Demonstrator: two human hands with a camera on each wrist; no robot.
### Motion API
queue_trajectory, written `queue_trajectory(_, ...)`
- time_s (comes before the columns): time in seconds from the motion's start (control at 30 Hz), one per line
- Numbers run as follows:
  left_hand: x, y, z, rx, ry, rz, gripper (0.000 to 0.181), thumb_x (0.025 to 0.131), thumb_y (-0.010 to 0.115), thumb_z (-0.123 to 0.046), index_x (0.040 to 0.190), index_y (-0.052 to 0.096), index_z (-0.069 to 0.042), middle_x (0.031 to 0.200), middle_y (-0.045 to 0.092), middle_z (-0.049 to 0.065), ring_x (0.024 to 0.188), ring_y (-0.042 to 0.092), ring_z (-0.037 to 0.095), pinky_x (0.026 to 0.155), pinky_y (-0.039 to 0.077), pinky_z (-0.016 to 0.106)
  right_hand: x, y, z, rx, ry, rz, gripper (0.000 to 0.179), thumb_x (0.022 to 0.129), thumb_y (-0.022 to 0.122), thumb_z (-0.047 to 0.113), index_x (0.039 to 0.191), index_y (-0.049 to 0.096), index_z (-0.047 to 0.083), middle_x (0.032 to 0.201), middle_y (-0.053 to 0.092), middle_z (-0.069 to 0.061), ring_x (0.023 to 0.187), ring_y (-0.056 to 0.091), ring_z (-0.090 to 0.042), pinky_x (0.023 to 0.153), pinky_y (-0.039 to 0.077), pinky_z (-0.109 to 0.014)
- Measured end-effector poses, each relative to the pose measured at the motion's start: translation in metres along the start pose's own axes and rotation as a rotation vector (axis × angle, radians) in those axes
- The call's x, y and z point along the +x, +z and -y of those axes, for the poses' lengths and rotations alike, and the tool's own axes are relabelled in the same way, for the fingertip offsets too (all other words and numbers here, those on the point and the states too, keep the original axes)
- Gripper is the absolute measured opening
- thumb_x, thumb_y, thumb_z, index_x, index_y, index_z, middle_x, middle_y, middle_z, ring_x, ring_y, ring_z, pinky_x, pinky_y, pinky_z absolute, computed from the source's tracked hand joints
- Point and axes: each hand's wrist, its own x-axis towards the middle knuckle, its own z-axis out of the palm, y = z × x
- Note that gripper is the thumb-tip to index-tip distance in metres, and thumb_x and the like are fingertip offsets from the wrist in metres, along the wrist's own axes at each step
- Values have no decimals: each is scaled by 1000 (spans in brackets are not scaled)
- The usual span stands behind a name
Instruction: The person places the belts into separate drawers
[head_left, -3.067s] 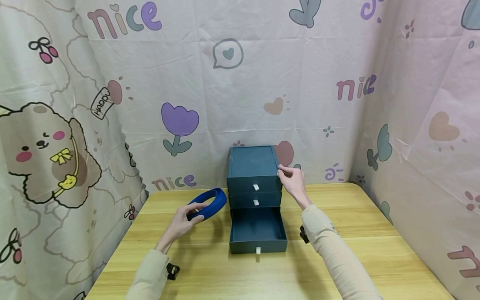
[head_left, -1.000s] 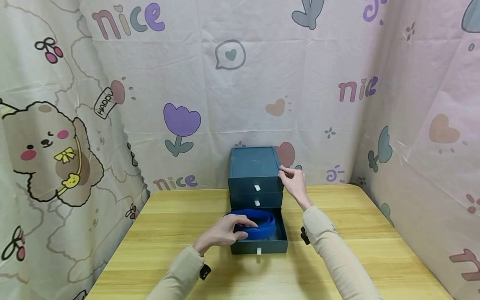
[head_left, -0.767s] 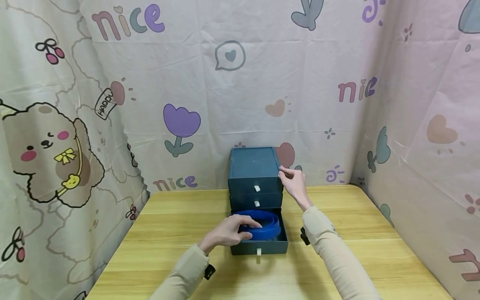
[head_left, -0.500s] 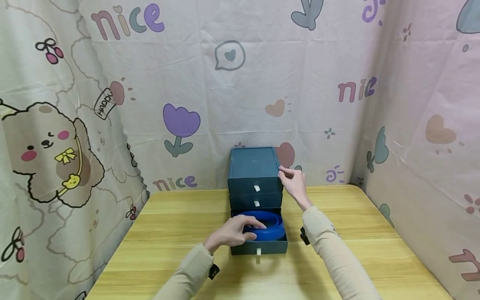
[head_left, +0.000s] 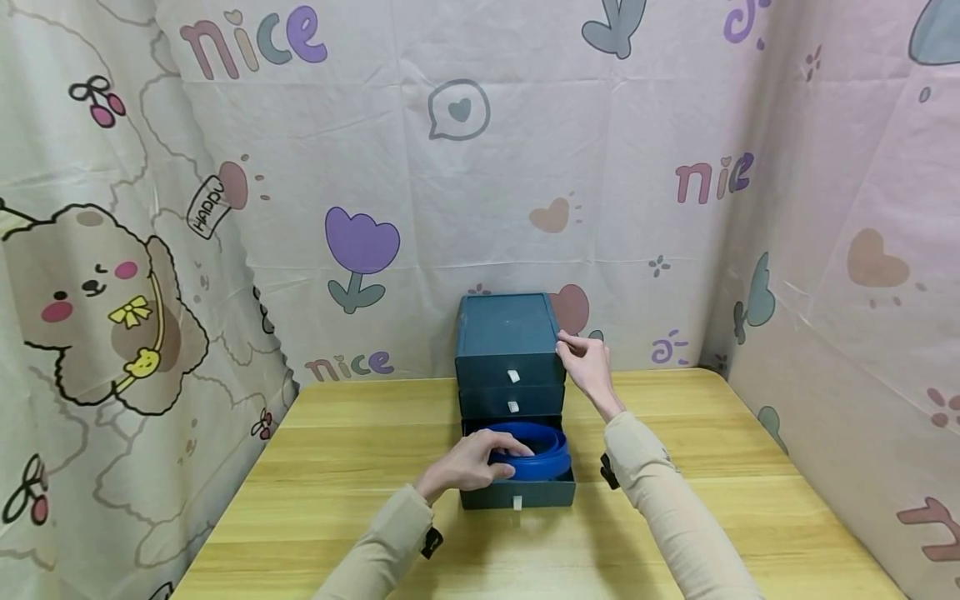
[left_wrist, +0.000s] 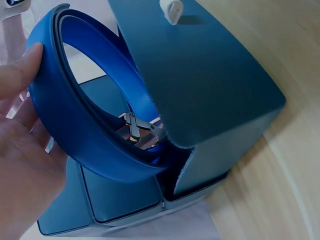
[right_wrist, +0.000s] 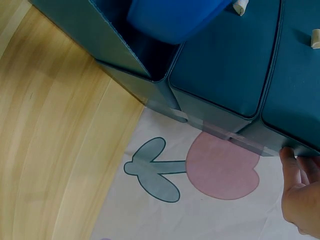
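A coiled blue belt [head_left: 551,468] sits partly within the pulled-out bottom drawer [head_left: 487,497] of a dark teal drawer box [head_left: 510,325]. My left hand [head_left: 468,462] pinches the coil's near left side, thumb outside and fingers reaching inside the loop. In the left wrist view the belt's metal buckle [left_wrist: 134,129] shows within the coil, which tilts over the drawer's edge. My right hand [head_left: 587,365] touches the box's upper right side with its fingertips, seen also in the right wrist view against the side wall.
Two upper drawers, the top one [head_left: 480,372] and the middle one [head_left: 480,402], are closed and have small white pull tabs. The box stands on a wooden table [head_left: 360,467], close to a printed curtain [head_left: 465,208] at the back.
My left hand has carried the belt from the left of the box over and into the bottom drawer, then slightly right. My right hand has stayed at the box's side.
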Motion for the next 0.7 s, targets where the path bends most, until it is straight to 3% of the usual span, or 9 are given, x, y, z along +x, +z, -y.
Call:
queue_trajectory(0.27,4,5,8,28,-27,-15,28,96,66,-10,123,72,-16,120,71,2,94,53,9,82,44,22,0,0,-1,-2,-4,5,34,98,62,25,129,70,12,134,68,-7,110,72,-27,78,53,-18)
queue_trajectory(0.7,14,14,27,80,-76,-43,28,96,67,-11,122,73,-18,122,72,0,89,50,7,76,42,21,4,-1,-7,17,-3,6,34,97,63,24,128,71,12,133,68,-7,108,72,-27,69,48,-14)
